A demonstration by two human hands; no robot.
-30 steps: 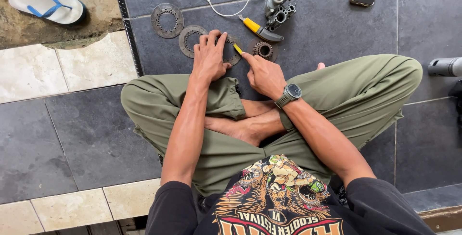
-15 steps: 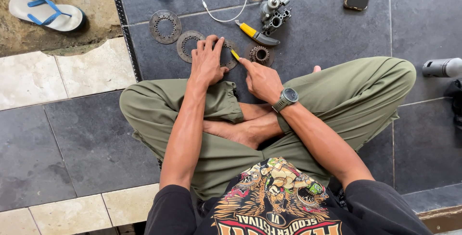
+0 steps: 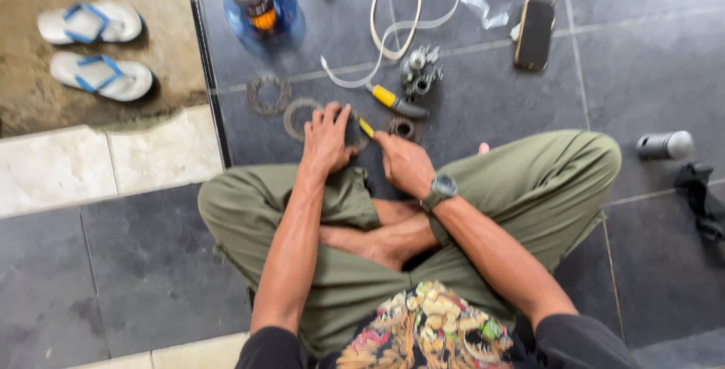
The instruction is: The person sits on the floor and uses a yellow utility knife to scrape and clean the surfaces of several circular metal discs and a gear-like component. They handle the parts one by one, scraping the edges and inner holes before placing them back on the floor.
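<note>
My left hand (image 3: 327, 138) presses flat, fingers spread, on a metal ring (image 3: 302, 117); my right hand (image 3: 404, 163) pinches a yellow-handled tool (image 3: 366, 127) over dark floor tiles (image 3: 483, 104).

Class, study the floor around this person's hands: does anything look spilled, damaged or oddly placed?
Nothing looks spilled or broken. The toothed rings, metal part, pale strap and phone lie scattered loosely on the tiles, not lined up.
</note>
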